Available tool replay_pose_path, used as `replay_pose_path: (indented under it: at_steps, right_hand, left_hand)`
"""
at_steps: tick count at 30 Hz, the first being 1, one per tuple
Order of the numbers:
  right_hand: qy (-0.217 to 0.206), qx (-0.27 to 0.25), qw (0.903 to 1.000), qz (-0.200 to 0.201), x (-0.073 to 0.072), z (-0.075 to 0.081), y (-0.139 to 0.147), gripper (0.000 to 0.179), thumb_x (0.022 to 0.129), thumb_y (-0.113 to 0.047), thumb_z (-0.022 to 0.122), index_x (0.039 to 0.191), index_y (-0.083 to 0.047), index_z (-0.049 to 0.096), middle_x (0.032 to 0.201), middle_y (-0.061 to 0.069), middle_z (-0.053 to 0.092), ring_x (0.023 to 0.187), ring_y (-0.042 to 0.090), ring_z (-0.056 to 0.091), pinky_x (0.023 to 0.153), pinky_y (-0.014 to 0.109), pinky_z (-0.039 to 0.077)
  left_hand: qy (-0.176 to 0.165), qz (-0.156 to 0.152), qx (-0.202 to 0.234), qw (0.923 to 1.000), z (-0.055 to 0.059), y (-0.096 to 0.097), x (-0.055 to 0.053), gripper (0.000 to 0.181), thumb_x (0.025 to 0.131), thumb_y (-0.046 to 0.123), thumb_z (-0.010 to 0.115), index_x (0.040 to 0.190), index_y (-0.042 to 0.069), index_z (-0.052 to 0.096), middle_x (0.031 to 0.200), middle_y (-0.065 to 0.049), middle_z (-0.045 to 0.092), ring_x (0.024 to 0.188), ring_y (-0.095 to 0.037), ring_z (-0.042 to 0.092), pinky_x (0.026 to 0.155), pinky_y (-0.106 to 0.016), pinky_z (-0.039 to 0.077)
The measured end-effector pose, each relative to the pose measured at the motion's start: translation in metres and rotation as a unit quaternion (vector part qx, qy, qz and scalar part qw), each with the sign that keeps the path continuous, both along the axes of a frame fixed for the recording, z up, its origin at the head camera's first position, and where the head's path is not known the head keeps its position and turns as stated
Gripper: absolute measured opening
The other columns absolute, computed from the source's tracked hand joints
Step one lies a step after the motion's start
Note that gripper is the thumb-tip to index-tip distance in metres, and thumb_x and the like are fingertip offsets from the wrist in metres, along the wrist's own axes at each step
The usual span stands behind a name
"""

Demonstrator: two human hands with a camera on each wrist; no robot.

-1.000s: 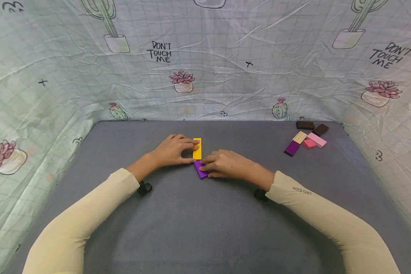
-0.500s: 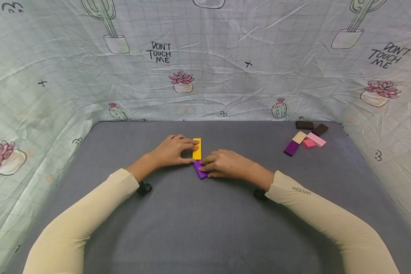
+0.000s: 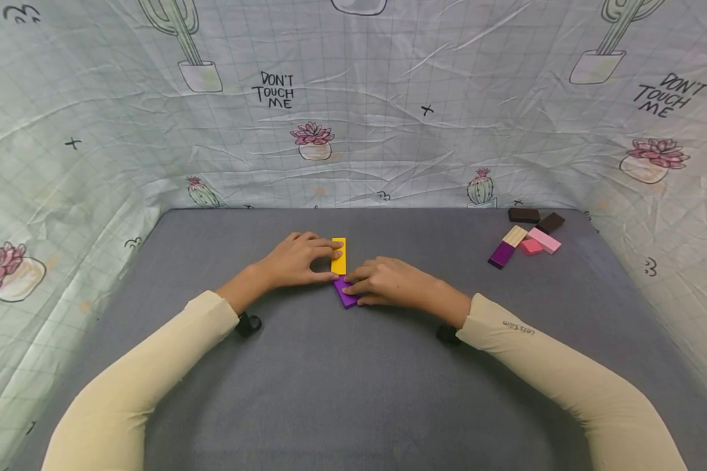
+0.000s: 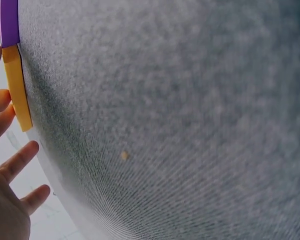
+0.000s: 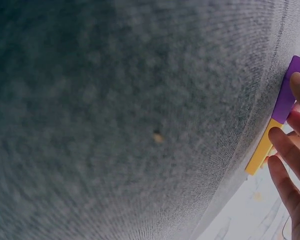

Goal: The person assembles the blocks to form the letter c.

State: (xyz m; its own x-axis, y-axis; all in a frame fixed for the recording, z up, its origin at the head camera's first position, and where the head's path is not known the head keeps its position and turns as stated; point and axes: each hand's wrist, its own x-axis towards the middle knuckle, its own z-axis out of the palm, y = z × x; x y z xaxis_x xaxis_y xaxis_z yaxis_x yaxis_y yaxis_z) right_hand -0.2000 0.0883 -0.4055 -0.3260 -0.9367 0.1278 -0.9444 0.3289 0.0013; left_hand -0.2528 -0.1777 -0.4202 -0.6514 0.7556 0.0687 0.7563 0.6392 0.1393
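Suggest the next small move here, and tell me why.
I'd probably lift the right hand gently off the purple block while the left hand steadies the yellow block: the two blocks already meet end to end, at a slight angle, each has a hand on it, and other blocks lie at the far right.

The head camera looks forward and down from high behind the left hand (image 3: 297,258) and right hand (image 3: 391,281), each wrist camera looks low across the table (image 3: 330,392) from close behind its own hand, and all three see the yellow block (image 3: 338,267) and purple block (image 3: 344,300).
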Motion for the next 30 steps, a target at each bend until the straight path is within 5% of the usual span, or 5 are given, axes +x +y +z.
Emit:
replay_pose_path:
  at_steps: [12,30]
  right_hand:
    - [0.006,-0.012,0.9999,-0.007,0.001,0.002,0.001,0.034,0.095,-0.027,0.074,0.127,-0.018,0.074,0.129,0.0,0.07,0.108,0.02,0.066,0.085,0.037,0.055]
    - [-0.014,-0.03,0.9993,-0.018,0.002,0.0,0.01,0.043,0.097,-0.032,0.072,0.137,-0.017,0.066,0.134,0.001,0.065,0.121,0.019,0.061,0.1,0.038,0.051]
  left_hand:
    - [0.004,-0.003,-0.005,1.0,0.001,0.001,-0.001,0.049,0.095,0.052,0.067,0.133,0.021,0.068,0.149,0.005,0.055,0.129,-0.028,0.051,0.109,-0.057,0.034]
    - [0.011,-0.009,0.018,0.9997,-0.003,0.0,-0.001,0.045,0.094,0.049,0.07,0.128,0.019,0.071,0.143,0.001,0.06,0.126,-0.029,0.054,0.106,-0.058,0.038]
